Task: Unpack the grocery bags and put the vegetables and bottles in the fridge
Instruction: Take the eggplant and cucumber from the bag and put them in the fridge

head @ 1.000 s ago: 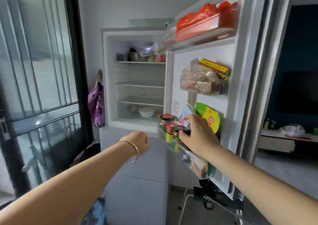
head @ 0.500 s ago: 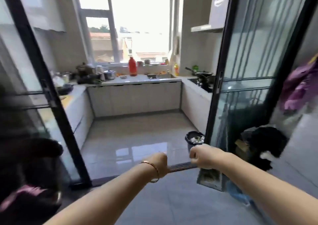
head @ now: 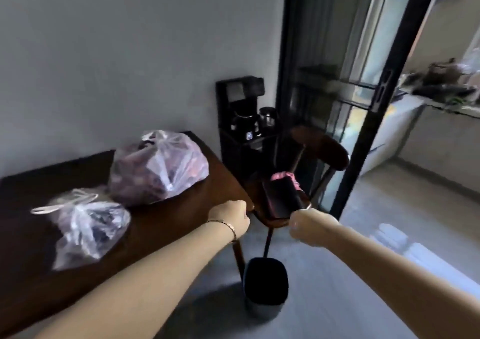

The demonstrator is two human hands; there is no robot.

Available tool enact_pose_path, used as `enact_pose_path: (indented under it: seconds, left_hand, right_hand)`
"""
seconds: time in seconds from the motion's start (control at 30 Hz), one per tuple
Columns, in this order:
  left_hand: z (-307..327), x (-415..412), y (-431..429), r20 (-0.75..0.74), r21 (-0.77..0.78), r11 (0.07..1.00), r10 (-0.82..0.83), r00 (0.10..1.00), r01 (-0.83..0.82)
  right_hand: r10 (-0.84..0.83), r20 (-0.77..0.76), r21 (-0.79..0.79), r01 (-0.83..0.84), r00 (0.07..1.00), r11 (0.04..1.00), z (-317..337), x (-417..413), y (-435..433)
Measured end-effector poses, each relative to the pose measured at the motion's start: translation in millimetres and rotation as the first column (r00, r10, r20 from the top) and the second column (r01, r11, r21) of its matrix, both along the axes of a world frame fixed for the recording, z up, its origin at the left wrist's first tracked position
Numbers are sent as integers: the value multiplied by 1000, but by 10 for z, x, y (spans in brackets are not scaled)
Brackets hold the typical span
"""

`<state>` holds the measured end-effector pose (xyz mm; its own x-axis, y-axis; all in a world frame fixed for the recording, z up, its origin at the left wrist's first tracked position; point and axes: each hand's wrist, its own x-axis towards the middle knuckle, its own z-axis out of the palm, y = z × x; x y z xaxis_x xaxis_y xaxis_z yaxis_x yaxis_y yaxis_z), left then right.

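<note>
Large bag (head: pixel 158 167) and small bag (head: pixel 88 224) sit tied on the table (head: pixel 168 229), both to the left of the hands. The left hand (head: pixel 230 218) is nearer than the right hand (head: pixel 305 225). Both are curled into fists, with nothing visible in either.

Surface (head: pixel 168 209) at left, against the wall. Two bags on it: larger bag (head: pixel 158 167) toward the back, smaller bag (head: pixel 88 224) in front of it and further left, just beside it. Chair (head: pixel 327 149) at the surface's right end, a bundle (head: pixel 281 198) on its seat. Drinks machine (head: pixel 241 105) behind the chair, in the corner. Bin (head: pixel 266 286) on the floor before the chair, near the surface's leg. Door frame (head: pixel 368 120) right of the chair; kitchen counter (head: pixel 441 105) beyond it. Left hand (head: pixel 231 218) over the surface's right edge; right hand (head: pixel 309 228) before the chair seat.
</note>
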<state>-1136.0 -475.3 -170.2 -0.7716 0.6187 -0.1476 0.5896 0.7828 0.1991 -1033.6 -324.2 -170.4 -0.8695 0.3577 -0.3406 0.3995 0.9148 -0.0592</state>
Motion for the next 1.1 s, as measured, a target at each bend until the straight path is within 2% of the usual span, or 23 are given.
enact_pose_path:
  seconds: [0.1,0.23,0.4,0.5,0.63,0.8,0.87,0.93,1.0,1.1]
  left_hand:
    - [-87,-198,-736,1,-18,981,192,981,-192]
    - [-167,-451,-1544,-12,-8,925,381,925,-381]
    - [-371,-942,-2342,-20,16,867,498,867,-498]
    - [-475,-1379,-2755,-57,52,859,511,857,-509]
    - [-531,-2018,-3185,-7,141,852,510,860,-504]
    - [-618,-2773,-3533,-151,230,894,423,893,-385]
    - [-727,-3030,-3594,-106,193,899,418,902,-394]
    - [-856,-3219,-3614,-29,80,909,412,911,-409]
    - [-979,-3363,-3618,-40,-38,915,400,916,-401]
    - [-1081,-3528,-3623,-78,-118,907,398,914,-405]
  right_hand:
    - [173,-26,-1,-173,985,985,-52,-470,-559]
    - [273,-104,-71,-281,956,957,-73,-987,-1253]
    - [366,-153,-120,-385,918,915,-198,-1662,-2042]
    - [387,-190,-155,-417,902,896,-240,-2131,-2431]
    - [378,-203,-166,-412,903,896,-285,-2747,-2817]
    - [314,-236,-202,-363,919,910,-381,-3401,-3120]
    - [315,-234,-219,-366,920,905,-440,-3628,-3236]
    - [330,-229,-246,-382,916,891,-507,-3850,-3354]
    - [355,-246,-270,-415,902,869,-579,-4049,-3464]
    - [389,-280,-326,-468,878,821,-731,-4246,-3602]
